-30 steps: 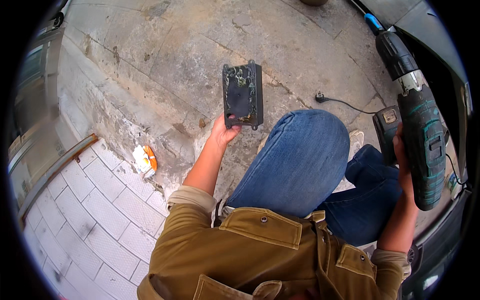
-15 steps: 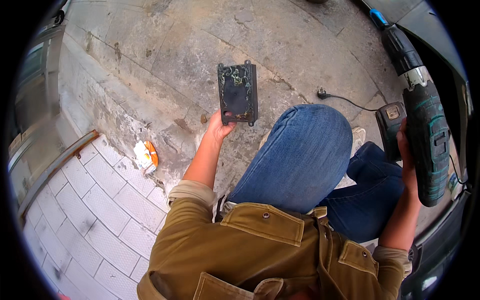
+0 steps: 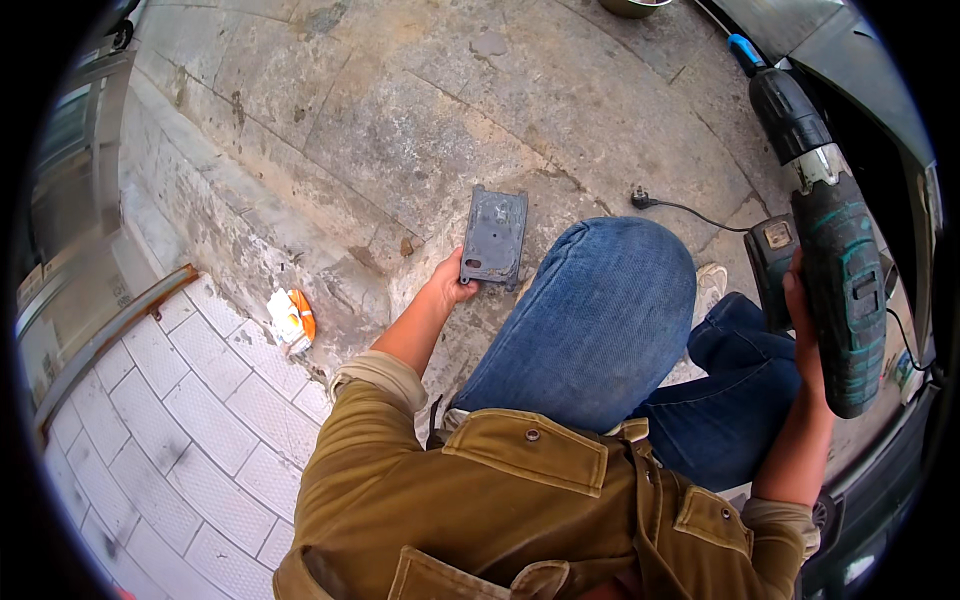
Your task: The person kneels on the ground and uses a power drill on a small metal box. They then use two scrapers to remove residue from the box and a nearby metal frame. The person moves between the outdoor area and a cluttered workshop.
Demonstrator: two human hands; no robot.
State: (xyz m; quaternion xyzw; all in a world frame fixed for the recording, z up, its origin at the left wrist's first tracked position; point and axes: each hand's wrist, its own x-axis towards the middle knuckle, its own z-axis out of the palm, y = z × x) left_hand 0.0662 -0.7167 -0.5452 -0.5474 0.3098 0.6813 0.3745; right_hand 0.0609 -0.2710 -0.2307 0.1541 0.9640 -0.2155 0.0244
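Note:
A flat, dark grey rectangular cover point(image 3: 495, 232) with small lugs at its corners and a hole near its lower left is gripped at that lower corner by my left hand point(image 3: 455, 278). It is held over the concrete, left of my raised knee. On the far right, my right hand point(image 3: 808, 345) is closed round the handle of a cordless power driver point(image 3: 840, 270). That tool has a black and teal body, a metal collar and a blue-tipped front pointing away from me. Its battery pack point(image 3: 772, 255) shows to the left of the body. Most of my right fingers are hidden behind the tool.
A black plug point(image 3: 643, 197) with its cord lies on the concrete floor point(image 3: 400, 130) beyond my knee. An orange and white wrapper point(image 3: 292, 320) lies at left, by pale paving tiles point(image 3: 215, 430) and a rusty rail point(image 3: 120, 350). A bowl point(image 3: 632, 8) stands at the far edge.
My left hand has come lower and slightly right with the cover, whose face now looks plain grey rather than dark and stained. The driver has shifted slightly left in view.

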